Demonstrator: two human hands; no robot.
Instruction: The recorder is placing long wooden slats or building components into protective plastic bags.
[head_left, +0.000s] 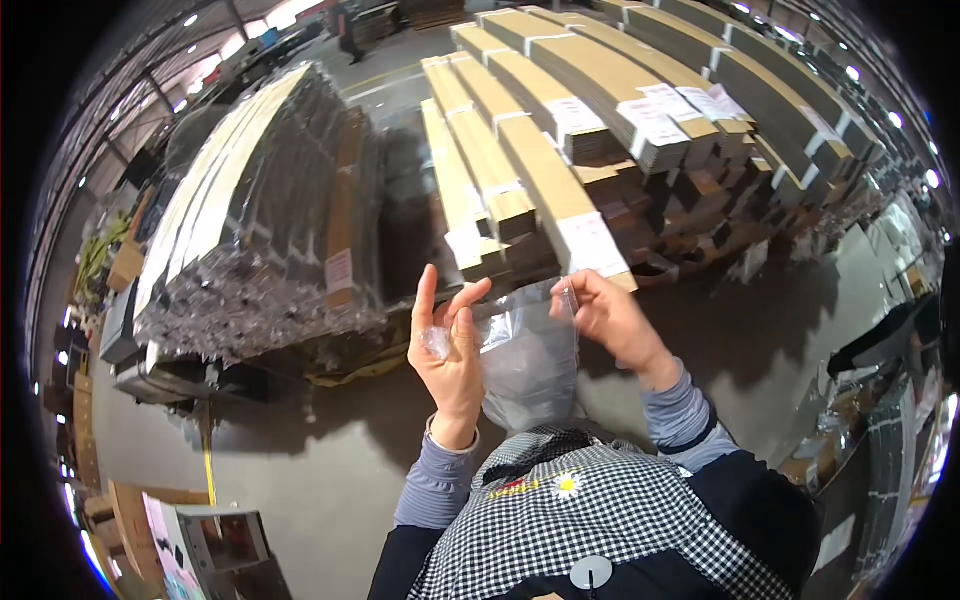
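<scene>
Head view: clear plastic bag (532, 355) hangs between the hands, top right edge pinched in right hand (612, 322); left hand (447, 368), index finger raised, grips a clear plastic wad (436, 343), thumb at the bag's left edge, contact unclear. Grey floor (300, 480) below, long cardboard stacks (520, 150) ahead, plastic-wrapped stack (265, 210) ahead-left, warehouse lights above.

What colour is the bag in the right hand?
Clear, see-through bag; best in the head view.
</scene>
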